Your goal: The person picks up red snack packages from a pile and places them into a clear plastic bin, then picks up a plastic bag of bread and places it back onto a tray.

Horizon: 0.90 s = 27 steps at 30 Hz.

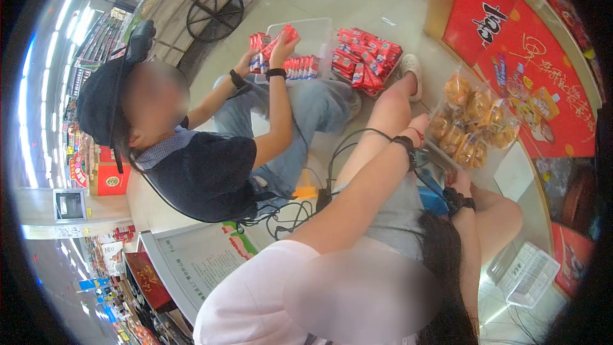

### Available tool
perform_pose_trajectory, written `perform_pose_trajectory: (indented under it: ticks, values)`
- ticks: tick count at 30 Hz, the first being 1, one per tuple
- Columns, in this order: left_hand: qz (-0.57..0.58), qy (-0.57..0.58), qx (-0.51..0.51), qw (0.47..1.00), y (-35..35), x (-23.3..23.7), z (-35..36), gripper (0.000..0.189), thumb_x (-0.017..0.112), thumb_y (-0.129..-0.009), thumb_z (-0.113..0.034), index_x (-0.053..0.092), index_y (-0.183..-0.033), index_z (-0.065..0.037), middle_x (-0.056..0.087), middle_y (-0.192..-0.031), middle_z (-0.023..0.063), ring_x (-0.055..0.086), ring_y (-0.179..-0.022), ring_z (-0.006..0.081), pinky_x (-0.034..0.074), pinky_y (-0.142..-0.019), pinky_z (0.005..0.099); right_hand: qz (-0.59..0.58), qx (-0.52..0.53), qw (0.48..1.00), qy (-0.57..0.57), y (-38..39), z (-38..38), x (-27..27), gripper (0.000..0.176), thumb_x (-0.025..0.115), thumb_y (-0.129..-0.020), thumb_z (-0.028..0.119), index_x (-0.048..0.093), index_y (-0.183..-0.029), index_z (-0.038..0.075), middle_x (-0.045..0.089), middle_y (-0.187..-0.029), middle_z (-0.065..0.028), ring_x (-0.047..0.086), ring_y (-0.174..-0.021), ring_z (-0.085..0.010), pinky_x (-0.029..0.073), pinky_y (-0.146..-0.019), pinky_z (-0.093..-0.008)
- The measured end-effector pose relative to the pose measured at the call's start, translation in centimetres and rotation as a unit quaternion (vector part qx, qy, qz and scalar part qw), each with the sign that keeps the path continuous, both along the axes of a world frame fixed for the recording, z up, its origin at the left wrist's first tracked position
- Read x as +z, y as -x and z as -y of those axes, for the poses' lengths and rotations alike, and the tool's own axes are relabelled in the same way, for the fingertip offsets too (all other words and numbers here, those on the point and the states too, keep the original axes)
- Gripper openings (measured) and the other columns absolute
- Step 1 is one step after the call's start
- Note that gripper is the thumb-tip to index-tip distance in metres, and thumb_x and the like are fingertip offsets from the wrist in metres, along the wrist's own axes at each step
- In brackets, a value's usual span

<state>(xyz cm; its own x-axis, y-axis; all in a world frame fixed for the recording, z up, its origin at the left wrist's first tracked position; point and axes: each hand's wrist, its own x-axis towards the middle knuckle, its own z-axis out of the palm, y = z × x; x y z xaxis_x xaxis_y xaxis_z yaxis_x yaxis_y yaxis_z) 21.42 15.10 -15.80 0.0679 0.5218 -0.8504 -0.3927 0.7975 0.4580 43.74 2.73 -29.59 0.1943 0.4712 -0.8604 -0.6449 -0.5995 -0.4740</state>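
Observation:
Bagged round buns [469,121] in clear wrappers fill a clear plastic container [440,155], its rim partly hidden. My left hand [419,124], with a red cord and a black strap at the wrist, is closed at the container's near left side. Lower down, my right hand [458,179] is closed at its near edge, with the fingertips partly hidden. A black strap circles that wrist too. The bare forearms reach over my bent legs, and a blue object [434,200] shows between them.
A seated person [198,172] holds red packets [281,41] over a clear bin [322,29]. Another container of red packets [367,57] stands beside it. Black cables [297,214] run between us. A red display counter [511,57] and a white basket [523,275] are at right.

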Motion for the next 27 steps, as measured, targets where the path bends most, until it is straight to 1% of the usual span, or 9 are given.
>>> perform_pose_trajectory:
  ticks: [4, 7, 10, 11, 12, 13, 16, 20, 27]
  values:
    - [0.099, -0.055, -0.009, 0.994, -0.4, -7.6, -1.0, 0.019, 0.05, -0.077, -0.026, 0.054, -0.067, -0.01, 0.052, -0.067, 0.005, 0.044, -0.055, 0.0206, 0.033, -0.05, 0.0352, 0.061, 0.006, 0.993, 0.097, 0.8, -0.3, -0.3, 0.016, 0.052, -0.09, 0.028, 0.055, -0.088, 0.013, 0.056, -0.077, -0.0004, 0.055, -0.067, -0.0186, 0.046, -0.06, -0.0368]
    - [0.017, -0.006, -0.014, 1.0, -0.5, -4.5, -0.5, 0.023, 0.05, -0.078, -0.027, 0.06, -0.077, -0.006, 0.059, -0.078, 0.0076, 0.053, -0.067, 0.0227, 0.04, -0.057, 0.0356, 0.068, 0.056, 0.993, 0.082, 0.1, 0.1, -0.3, 0.022, 0.055, -0.09, 0.034, 0.055, -0.085, 0.012, 0.055, -0.075, -0.0005, 0.054, -0.065, -0.0184, 0.045, -0.055, -0.0354]
    - [-0.071, -0.125, -0.092, 0.985, -0.5, -5.5, -0.6, 0.028, 0.048, -0.08, -0.029, 0.061, -0.088, -0.005, 0.06, -0.084, 0.009, 0.056, -0.075, 0.0223, 0.042, -0.064, 0.0394, 0.076, 0.083, 0.992, 0.052, 0.2, 0.1, -0.4, 0.031, 0.059, -0.087, 0.041, 0.055, -0.079, 0.01, 0.053, -0.068, -0.0022, 0.052, -0.059, -0.0185, 0.043, -0.05, -0.0325]
    - [-0.078, -0.075, -0.078, 0.991, -0.1, -5.2, -0.6, 0.03, 0.047, -0.081, -0.03, 0.06, -0.09, -0.004, 0.059, -0.086, 0.0092, 0.056, -0.077, 0.0223, 0.041, -0.065, 0.0407, 0.089, 0.073, 0.992, 0.046, 0.7, 0.6, 0.1, 0.036, 0.061, -0.085, 0.043, 0.054, -0.076, 0.009, 0.051, -0.065, -0.0031, 0.05, -0.057, -0.0185, 0.043, -0.048, -0.0313]
    - [-0.084, -0.024, -0.068, 0.994, -0.3, -2.9, -0.5, 0.032, 0.046, -0.082, -0.03, 0.06, -0.093, -0.004, 0.059, -0.088, 0.0094, 0.055, -0.079, 0.0222, 0.041, -0.067, 0.0421, 0.046, 0.13, 0.99, -0.003, -0.4, 0.9, -1.1, 0.042, 0.064, -0.083, 0.046, 0.052, -0.07, 0.008, 0.048, -0.062, -0.0041, 0.048, -0.055, -0.0186, 0.045, -0.049, -0.0314]
    - [-0.087, 0.025, -0.059, 0.994, -0.6, -2.4, -0.7, 0.033, 0.045, -0.082, -0.031, 0.059, -0.095, -0.004, 0.059, -0.09, 0.0096, 0.055, -0.081, 0.0222, 0.041, -0.068, 0.0434, 0.067, 0.132, 0.989, 0.014, 0.4, 0.7, 0.0, 0.043, 0.064, -0.082, 0.047, 0.052, -0.07, 0.007, 0.048, -0.062, -0.0042, 0.048, -0.055, -0.0186, 0.045, -0.049, -0.0317]
    - [-0.052, -0.008, -0.085, 0.995, -0.9, -9.2, -2.0, 0.034, 0.044, -0.084, -0.034, 0.058, -0.094, -0.004, 0.057, -0.092, 0.0101, 0.053, -0.081, 0.0228, 0.039, -0.066, 0.0425, 0.126, 0.129, 0.981, 0.065, 1.2, 0.7, 2.5, 0.049, 0.064, -0.08, 0.052, 0.052, -0.07, 0.006, 0.049, -0.065, -0.0044, 0.048, -0.055, -0.0186, 0.046, -0.049, -0.0317]
    - [-0.011, 0.003, -0.067, 0.998, -0.9, -6.2, -1.3, 0.034, 0.044, -0.084, -0.034, 0.058, -0.092, -0.004, 0.056, -0.089, 0.0105, 0.052, -0.078, 0.024, 0.039, -0.063, 0.0385, 0.15, 0.152, 0.976, 0.034, 1.0, 1.2, 1.2, 0.051, 0.064, -0.079, 0.054, 0.052, -0.069, 0.005, 0.05, -0.066, -0.0051, 0.049, -0.054, -0.0182, 0.046, -0.049, -0.0304]
    - [-0.035, -0.022, -0.071, 0.997, -0.7, -7.0, -1.4, 0.032, 0.046, -0.084, -0.031, 0.058, -0.094, -0.003, 0.058, -0.089, 0.0132, 0.055, -0.079, 0.0262, 0.041, -0.064, 0.039, 0.134, 0.187, 0.971, 0.061, 0.7, 0.8, 1.9, 0.057, 0.064, -0.077, 0.058, 0.054, -0.073, 0.002, 0.048, -0.061, -0.0062, 0.049, -0.049, -0.0187, 0.046, -0.046, -0.0305]
